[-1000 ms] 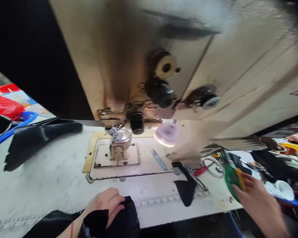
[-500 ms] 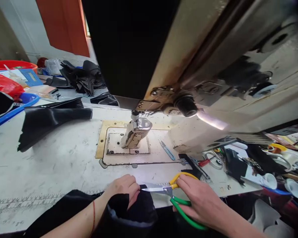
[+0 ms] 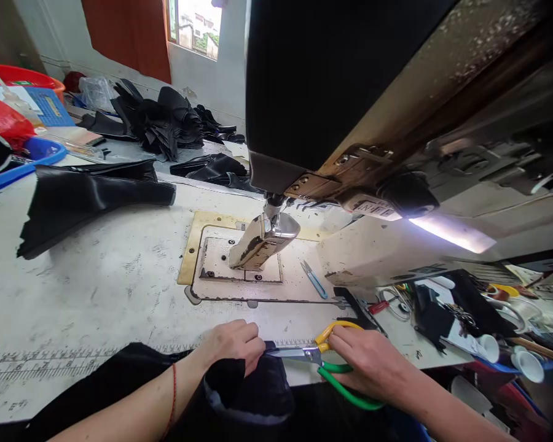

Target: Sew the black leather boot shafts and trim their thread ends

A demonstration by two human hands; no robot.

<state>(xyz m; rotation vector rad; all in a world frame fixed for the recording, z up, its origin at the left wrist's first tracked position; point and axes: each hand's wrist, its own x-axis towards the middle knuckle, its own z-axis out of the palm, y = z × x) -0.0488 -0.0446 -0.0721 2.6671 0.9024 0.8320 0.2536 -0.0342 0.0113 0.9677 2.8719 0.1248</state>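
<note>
At the table's front edge my left hand (image 3: 236,345) pinches the edge of a black fabric piece (image 3: 270,390), which curls open below it and shows a pale inner rim. My right hand (image 3: 368,362) is closed round a pair of scissors (image 3: 311,355) with one yellow and one green handle. Their blades point left and their tips meet the fabric edge beside my left fingers. How far the blades are apart is hard to see. More black material (image 3: 120,380) lies under my left forearm.
A post-bed sewing machine (image 3: 267,239) stands ahead, its head overhanging. Blue thread snips (image 3: 314,280) lie on its plate. Folded black pieces (image 3: 92,190) rest at left, with a stack (image 3: 166,120) behind. A printed ruler (image 3: 41,363) runs along the front. Tools and spools (image 3: 488,347) crowd the right.
The view has shifted, bringing a window into sight at the back. The scissor blades appear closer together, with their tips at the fabric edge. Both hands keep their holds.
</note>
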